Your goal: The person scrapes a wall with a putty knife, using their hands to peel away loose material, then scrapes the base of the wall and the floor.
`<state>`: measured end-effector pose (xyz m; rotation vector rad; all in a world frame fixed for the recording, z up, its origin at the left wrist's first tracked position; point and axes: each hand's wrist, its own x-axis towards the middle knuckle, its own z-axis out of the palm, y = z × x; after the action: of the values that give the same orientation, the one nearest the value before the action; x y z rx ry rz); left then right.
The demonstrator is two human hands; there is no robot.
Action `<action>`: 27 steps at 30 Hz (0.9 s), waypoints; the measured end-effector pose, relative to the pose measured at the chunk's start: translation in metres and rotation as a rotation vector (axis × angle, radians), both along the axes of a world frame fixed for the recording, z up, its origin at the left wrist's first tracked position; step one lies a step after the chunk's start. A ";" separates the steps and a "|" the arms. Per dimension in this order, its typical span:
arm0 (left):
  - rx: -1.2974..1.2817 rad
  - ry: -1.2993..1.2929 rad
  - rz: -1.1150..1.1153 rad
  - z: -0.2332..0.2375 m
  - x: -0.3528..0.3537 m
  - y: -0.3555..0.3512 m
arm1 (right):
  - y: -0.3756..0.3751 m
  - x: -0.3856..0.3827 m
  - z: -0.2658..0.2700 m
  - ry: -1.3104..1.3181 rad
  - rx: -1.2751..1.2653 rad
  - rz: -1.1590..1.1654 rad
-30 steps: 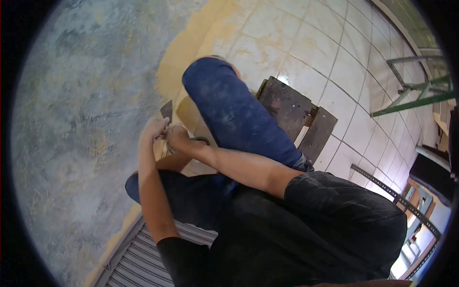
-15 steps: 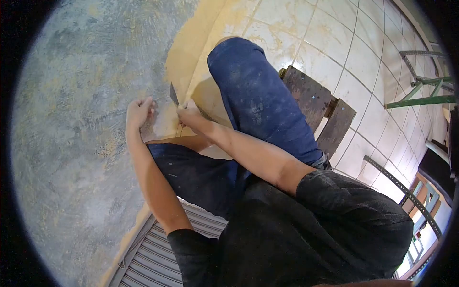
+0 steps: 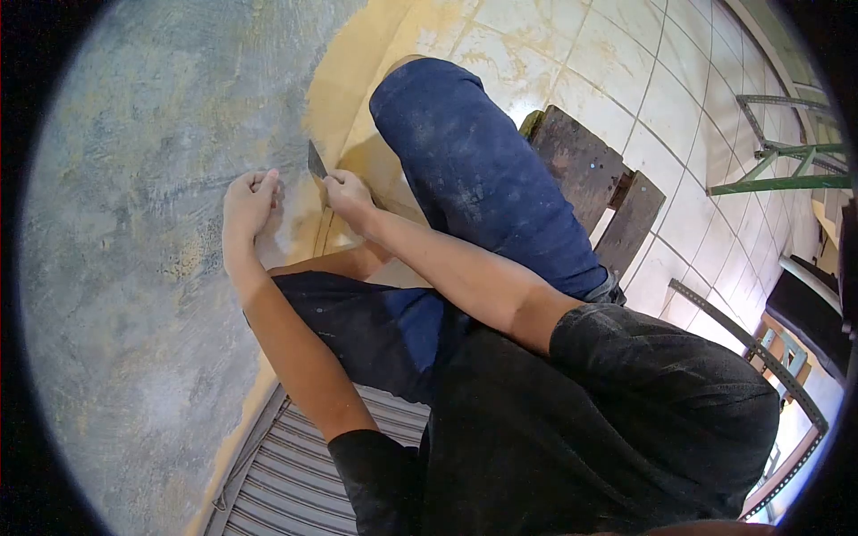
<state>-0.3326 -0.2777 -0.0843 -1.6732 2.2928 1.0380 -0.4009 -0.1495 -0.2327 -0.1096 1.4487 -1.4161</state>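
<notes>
My right hand (image 3: 349, 198) is wrapped round a putty knife, its thumb along the handle. The thin dark blade (image 3: 316, 161) points up and left, close over the edge between the mottled grey-blue wall (image 3: 170, 188) and a tan painted band (image 3: 344, 67). To the left, my left hand (image 3: 248, 210) is loosely closed against the wall, thumb bent towards the curled fingers. Nothing shows in it, and some of its fingers are hidden from this side.
My bent knee in blue shorts (image 3: 474, 170) rises right of the hands. Beyond it a dark wooden stool (image 3: 576, 165) stands on smeared white tiles (image 3: 617, 54). A green metal frame (image 3: 778, 183) stands farther right. Grey ribbed shutter slats (image 3: 308, 473) lie below.
The putty knife and right hand have shifted slightly up and left. My left hand has moved a little up and left, and its wrist has turned. The whole view has shifted slightly.
</notes>
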 end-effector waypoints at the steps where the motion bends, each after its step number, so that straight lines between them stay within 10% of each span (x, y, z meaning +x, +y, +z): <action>1: -0.023 0.019 0.026 0.001 0.002 0.000 | 0.000 0.002 -0.001 0.025 -0.036 -0.012; 8: -0.089 -0.024 0.021 0.005 0.015 -0.002 | -0.014 0.030 -0.065 0.018 -0.011 -0.012; 10: -0.085 -0.032 0.030 0.006 0.016 -0.001 | -0.021 0.055 -0.124 0.089 -0.342 -0.125; 16: -0.055 -0.005 0.063 0.009 0.022 0.003 | -0.010 -0.001 -0.010 -0.025 -0.009 0.006; 27: -0.059 0.038 0.026 0.013 0.025 0.006 | -0.024 -0.015 -0.032 0.011 0.122 -0.040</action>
<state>-0.3077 -0.2716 -0.0717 -1.7247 2.3532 1.0254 -0.4158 -0.1734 -0.2646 -0.0116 1.5501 -1.3576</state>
